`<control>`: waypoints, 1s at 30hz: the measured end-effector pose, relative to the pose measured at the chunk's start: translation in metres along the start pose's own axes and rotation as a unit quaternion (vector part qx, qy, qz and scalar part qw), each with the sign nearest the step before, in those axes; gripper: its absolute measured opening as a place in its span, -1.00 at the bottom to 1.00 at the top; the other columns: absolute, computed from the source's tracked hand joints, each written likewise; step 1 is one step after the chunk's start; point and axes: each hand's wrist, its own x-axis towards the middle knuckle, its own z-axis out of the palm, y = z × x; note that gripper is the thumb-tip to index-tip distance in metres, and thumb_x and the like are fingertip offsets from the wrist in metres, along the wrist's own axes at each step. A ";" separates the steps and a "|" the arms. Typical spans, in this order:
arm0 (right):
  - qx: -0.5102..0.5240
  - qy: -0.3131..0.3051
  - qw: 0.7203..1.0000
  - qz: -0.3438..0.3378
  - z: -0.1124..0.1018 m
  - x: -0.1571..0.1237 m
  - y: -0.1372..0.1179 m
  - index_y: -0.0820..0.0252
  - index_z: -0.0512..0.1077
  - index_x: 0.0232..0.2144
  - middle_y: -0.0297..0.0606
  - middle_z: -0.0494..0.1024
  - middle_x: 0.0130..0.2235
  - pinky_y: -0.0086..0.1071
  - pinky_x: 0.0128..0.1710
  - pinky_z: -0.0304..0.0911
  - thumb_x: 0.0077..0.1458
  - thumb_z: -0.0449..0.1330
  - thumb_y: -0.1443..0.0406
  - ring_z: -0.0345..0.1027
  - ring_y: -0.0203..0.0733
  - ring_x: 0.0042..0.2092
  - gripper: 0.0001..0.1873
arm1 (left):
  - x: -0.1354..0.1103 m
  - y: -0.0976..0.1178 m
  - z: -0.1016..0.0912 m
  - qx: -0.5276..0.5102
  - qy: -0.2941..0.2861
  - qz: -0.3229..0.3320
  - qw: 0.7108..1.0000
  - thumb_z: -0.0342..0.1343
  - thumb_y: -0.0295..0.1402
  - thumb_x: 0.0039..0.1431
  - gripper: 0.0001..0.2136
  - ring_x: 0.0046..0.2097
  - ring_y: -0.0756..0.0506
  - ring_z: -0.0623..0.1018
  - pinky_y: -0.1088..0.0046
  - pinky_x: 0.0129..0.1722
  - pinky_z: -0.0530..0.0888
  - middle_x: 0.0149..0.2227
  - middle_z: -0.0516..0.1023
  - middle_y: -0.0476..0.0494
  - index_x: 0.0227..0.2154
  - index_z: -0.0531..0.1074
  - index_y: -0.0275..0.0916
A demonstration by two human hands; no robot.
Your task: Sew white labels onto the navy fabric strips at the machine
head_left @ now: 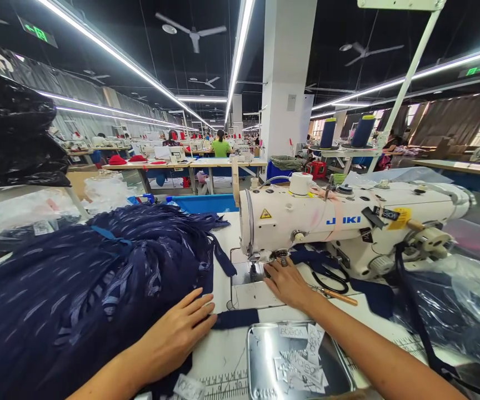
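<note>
So the left hand (181, 329) has its fingers loosely stretched out, not clenched, right where the big heap of navy fabric (77, 289) meets a navy strip (240, 319) on the table; can't tell if anything's pinched underneath. The strip lies just right of those fingertips, on the near side of the white sewing machine (306, 219). The right hand (288, 284) is up under the machine head, fingers bent beside the presser foot (254, 270), and I can't tell whether they're gripping anything. Right of it are black-handled scissors (336, 273) and a wooden-handled tool (343, 298). Near side, there's a metal tray (260, 355) with white labels (302, 366) (messy pile, honestly). Far off, a person in a green top (221, 146) is at another table.
</note>
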 end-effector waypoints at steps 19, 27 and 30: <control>-0.002 0.048 0.998 -0.035 0.009 -0.001 -0.004 0.19 0.33 -0.18 -0.19 0.45 -0.22 -0.15 -0.12 0.15 0.07 -0.02 0.35 0.31 -0.11 -0.19 -0.75 | 0.119 -0.016 -0.014 -0.446 0.358 -0.439 0.693 -0.06 -0.34 -0.01 -0.82 -0.26 -0.09 0.42 0.40 -0.26 0.29 -0.34 0.46 -0.09 -0.39 0.40 -0.25; -0.039 0.091 0.991 -0.085 0.031 -0.002 0.011 0.15 0.31 -0.12 -0.17 0.47 -0.18 -0.20 -0.19 0.23 0.08 -0.04 0.30 0.35 -0.09 -0.19 -0.69 | 0.158 -0.034 -0.014 -0.640 0.420 -0.393 0.510 0.03 -0.45 -0.14 -0.86 -0.19 -0.10 0.40 0.42 -0.16 0.27 -0.34 0.48 -0.13 -0.47 0.46 -0.27; -0.040 0.082 0.990 -0.108 0.037 -0.002 0.015 0.13 0.31 -0.11 -0.18 0.47 -0.19 -0.24 -0.24 0.25 0.07 -0.02 0.26 0.36 -0.08 -0.21 -0.69 | 0.168 -0.034 -0.014 -0.696 0.402 -0.375 0.463 -0.01 -0.43 -0.12 -0.82 -0.28 -0.08 0.44 0.44 -0.26 0.32 -0.42 0.50 -0.10 -0.43 0.46 -0.27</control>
